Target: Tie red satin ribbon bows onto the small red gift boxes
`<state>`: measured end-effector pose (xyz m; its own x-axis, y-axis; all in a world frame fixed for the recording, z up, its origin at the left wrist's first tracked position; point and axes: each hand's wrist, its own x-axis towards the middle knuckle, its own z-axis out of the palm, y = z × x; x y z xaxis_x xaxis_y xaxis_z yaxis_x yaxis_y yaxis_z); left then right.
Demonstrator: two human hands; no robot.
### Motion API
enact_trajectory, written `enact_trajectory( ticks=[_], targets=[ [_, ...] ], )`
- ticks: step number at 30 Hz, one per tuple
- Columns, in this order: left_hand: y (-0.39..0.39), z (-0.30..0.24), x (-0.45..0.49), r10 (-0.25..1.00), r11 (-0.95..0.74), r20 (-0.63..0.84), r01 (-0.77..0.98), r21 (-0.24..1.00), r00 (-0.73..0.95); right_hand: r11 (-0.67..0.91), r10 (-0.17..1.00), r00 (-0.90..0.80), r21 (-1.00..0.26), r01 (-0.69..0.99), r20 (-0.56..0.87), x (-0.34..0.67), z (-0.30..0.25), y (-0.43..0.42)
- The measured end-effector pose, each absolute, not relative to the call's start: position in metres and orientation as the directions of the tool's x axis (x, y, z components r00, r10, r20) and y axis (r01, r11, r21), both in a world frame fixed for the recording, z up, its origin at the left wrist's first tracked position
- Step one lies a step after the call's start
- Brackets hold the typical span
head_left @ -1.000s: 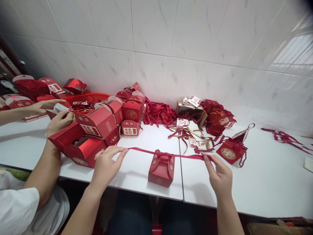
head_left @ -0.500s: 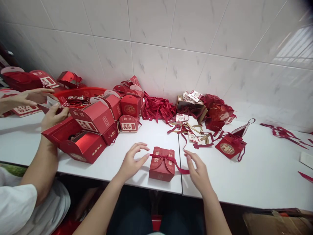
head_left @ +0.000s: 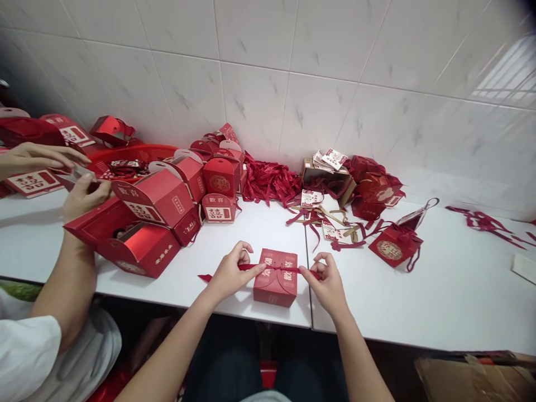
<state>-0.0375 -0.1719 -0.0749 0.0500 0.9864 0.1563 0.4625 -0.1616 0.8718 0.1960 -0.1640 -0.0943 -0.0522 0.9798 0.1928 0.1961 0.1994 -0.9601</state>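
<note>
A closed red gift box [head_left: 274,290] with gold print sits near the table's front edge. Across its top runs a dark red ribbon [head_left: 288,269], threaded through the middle of the overlapping flaps. My left hand [head_left: 231,273] pinches one side of this ribbon at the box's left edge, and a loose tail sticks out past the wrist. On the right, my right hand [head_left: 324,279] grips the other side, fingers curled round it. Between both hands the ribbon looks taut and nearly level.
Left of me stand stacked red boxes [head_left: 157,195] and a red basket [head_left: 154,152]; a co-worker's hands [head_left: 86,195] hold a small packet there. Behind lie a ribbon heap [head_left: 270,181] and printed tags [head_left: 312,198]. A finished-looking box [head_left: 396,245] stands to the right.
Both hands have closed on the ribbon, the right one moving in toward the box. The ribbon, slack on the right before, is now drawn straight, with a tail out to the left.
</note>
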Motion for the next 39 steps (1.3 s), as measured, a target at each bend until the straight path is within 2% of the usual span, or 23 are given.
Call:
enact_trajectory(
  ticks=[3,6,8,10,12,14,16,18,21,24,27,32,35,39],
  targets=[
    [-0.168,-0.066,-0.049,0.991,-0.137,0.124,0.464,0.875,0.06,0.334,0.94,-0.187,-0.884,0.326,0.286,0.211,-0.085,-0.164],
    [-0.16,-0.052,-0.061,0.991,-0.045,-0.027,0.519,0.854,0.131,0.488,0.873,-0.304,-0.713,0.504,0.383,0.217,-0.076,-0.166],
    [-0.155,-0.042,-0.067,0.938,-0.01,-0.179,0.542,0.84,0.296,0.517,0.849,-0.25,-0.632,0.578,0.466,0.214,-0.073,-0.167],
    [-0.15,-0.033,-0.069,0.797,0.005,-0.304,0.496,0.868,0.522,0.527,0.808,-0.139,-0.596,0.605,0.573,0.207,-0.072,-0.167],
    [-0.15,-0.027,-0.064,0.668,0.042,-0.322,0.399,0.916,0.671,0.548,0.765,-0.053,-0.606,0.577,0.641,0.198,-0.071,-0.168],
    [-0.155,-0.023,-0.052,0.716,0.074,-0.26,0.299,0.951,0.648,0.561,0.778,-0.043,-0.663,0.496,0.627,0.191,-0.067,-0.17],
    [-0.165,-0.024,-0.035,0.86,0.039,-0.156,0.243,0.969,0.487,0.541,0.828,-0.091,-0.746,0.389,0.553,0.184,-0.062,-0.174],
    [-0.177,-0.029,-0.018,0.947,-0.088,-0.009,0.287,0.954,0.32,0.49,0.872,-0.161,-0.821,0.292,0.463,0.177,-0.059,-0.178],
    [-0.192,-0.041,-0.001,0.946,-0.318,0.242,0.476,0.82,0.215,0.389,0.914,-0.221,-0.892,0.229,0.341,0.167,-0.058,-0.182],
    [-0.199,-0.054,0.004,0.89,-0.444,0.407,0.597,0.668,0.206,0.296,0.942,-0.237,-0.924,0.243,0.24,0.161,-0.059,-0.182],
    [-0.198,-0.063,-0.001,0.848,-0.515,0.468,0.591,0.621,0.248,0.25,0.945,-0.274,-0.935,0.251,0.179,0.161,-0.056,-0.178],
    [-0.185,-0.062,-0.017,0.755,-0.656,0.498,0.48,0.583,0.427,0.203,0.906,-0.421,-0.922,0.33,0.048,0.168,-0.046,-0.167],
    [-0.176,-0.058,-0.021,0.731,-0.674,0.478,0.399,0.622,0.488,0.213,0.872,-0.49,-0.908,0.36,0.01,0.171,-0.044,-0.16],
    [-0.17,-0.056,-0.016,0.741,-0.656,0.493,0.334,0.677,0.456,0.231,0.849,-0.528,-0.904,0.36,0.007,0.172,-0.042,-0.157]
  ],
)
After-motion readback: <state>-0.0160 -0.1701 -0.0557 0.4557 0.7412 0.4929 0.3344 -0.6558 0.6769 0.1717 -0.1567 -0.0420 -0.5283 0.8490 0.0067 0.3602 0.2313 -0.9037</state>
